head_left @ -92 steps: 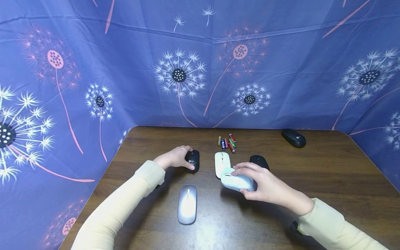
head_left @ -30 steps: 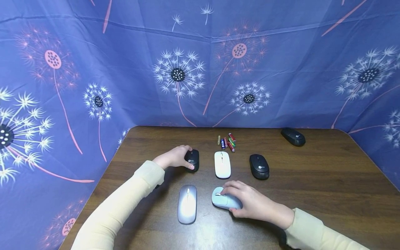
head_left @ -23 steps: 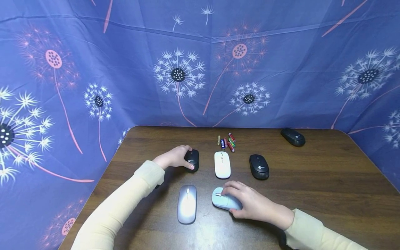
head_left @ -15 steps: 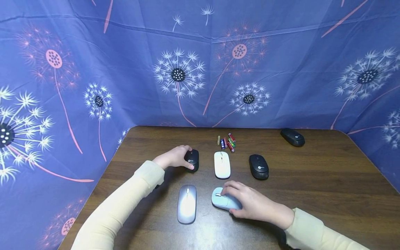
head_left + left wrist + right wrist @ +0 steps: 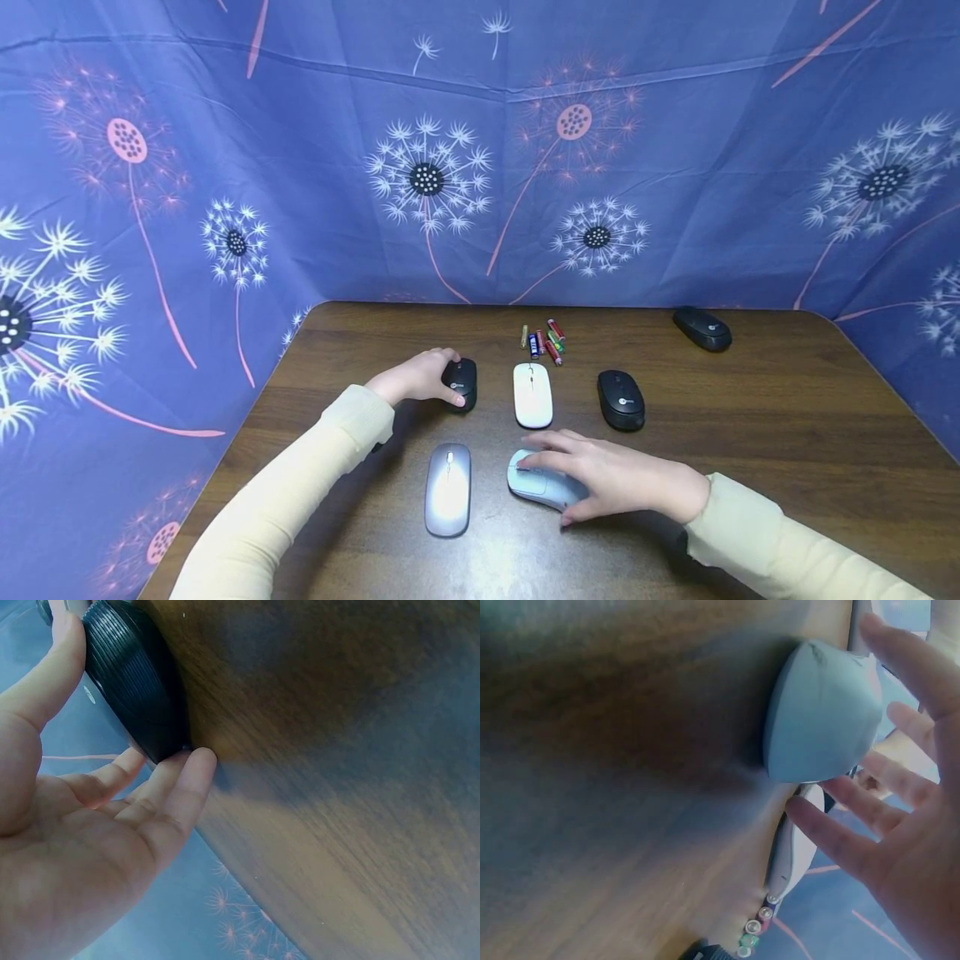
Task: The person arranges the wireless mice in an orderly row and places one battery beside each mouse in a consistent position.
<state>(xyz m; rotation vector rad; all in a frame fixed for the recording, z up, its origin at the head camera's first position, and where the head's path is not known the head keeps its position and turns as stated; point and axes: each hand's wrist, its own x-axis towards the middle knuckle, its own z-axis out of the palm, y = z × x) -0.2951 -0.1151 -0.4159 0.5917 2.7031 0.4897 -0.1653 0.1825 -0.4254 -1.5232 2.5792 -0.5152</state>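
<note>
My left hand (image 5: pixel 422 379) grips a black computer mouse (image 5: pixel 462 383) on the table between thumb and fingers. The left wrist view shows the ribbed side of that black mouse (image 5: pixel 139 675), with fingertips at its lower end. Over a light blue mouse (image 5: pixel 542 482) on the table, my right hand (image 5: pixel 611 475) is spread. In the right wrist view the thumb (image 5: pixel 900 656) stands apart from the blue mouse (image 5: pixel 821 716); whether any fingertip touches it I cannot tell. A grey mouse (image 5: pixel 447 492) lies left of it, and a white mouse (image 5: pixel 532 396) just behind.
A second black mouse (image 5: pixel 622 400) lies behind my right hand, and another black mouse (image 5: pixel 702 328) is near the back right edge. Several small batteries (image 5: pixel 542 342) are behind the white mouse. A blue dandelion-print cloth (image 5: pixel 480 167) hangs behind the wooden table (image 5: pixel 750 433).
My right hand set the light blue mouse down nearer the front, in front of the white mouse. Just now its thumb and fingers have spread away from it. The left hand stays put.
</note>
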